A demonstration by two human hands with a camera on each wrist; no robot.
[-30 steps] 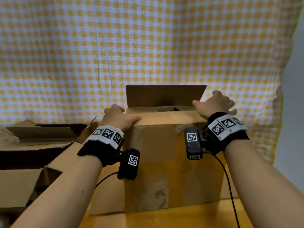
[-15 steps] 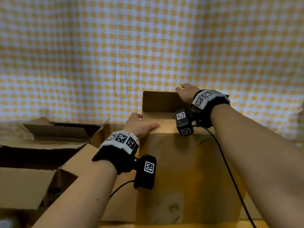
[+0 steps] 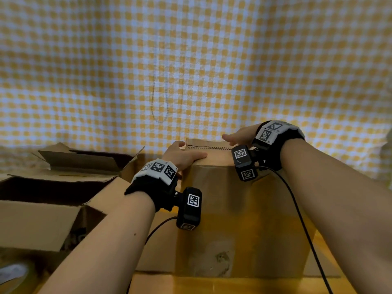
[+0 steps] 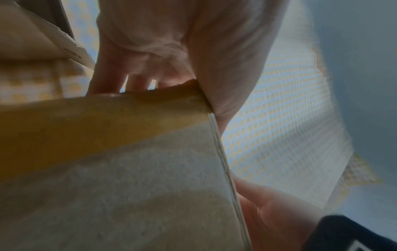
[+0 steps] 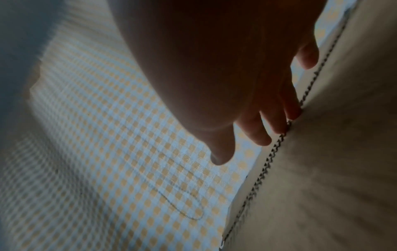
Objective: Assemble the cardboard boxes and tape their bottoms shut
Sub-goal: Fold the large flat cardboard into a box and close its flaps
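A brown cardboard box [image 3: 239,219] stands upright on the table in the middle of the head view. My left hand [image 3: 184,154] lies over its top left corner, thumb stretched along the near top edge; the left wrist view shows the fingers [image 4: 128,81] reaching over a cardboard edge [image 4: 107,118]. My right hand [image 3: 237,135] reaches across the top, its straight fingers [image 5: 279,118] pressing on the corrugated edge of the far flap [image 3: 207,144], which is folded low. The box top itself is hidden from view.
Other open cardboard boxes [image 3: 63,177] crowd the left side, one flap [image 3: 34,223] near my left forearm. A pale roundish object [image 3: 12,272] sits blurred at the lower left. A yellow checked cloth [image 3: 191,71] hangs behind. The yellow tabletop [image 3: 212,285] shows in front.
The far flap stood upright a second ago; my right hand moved from the box's right corner to that flap and has pushed it down. My left hand stayed on the left corner.
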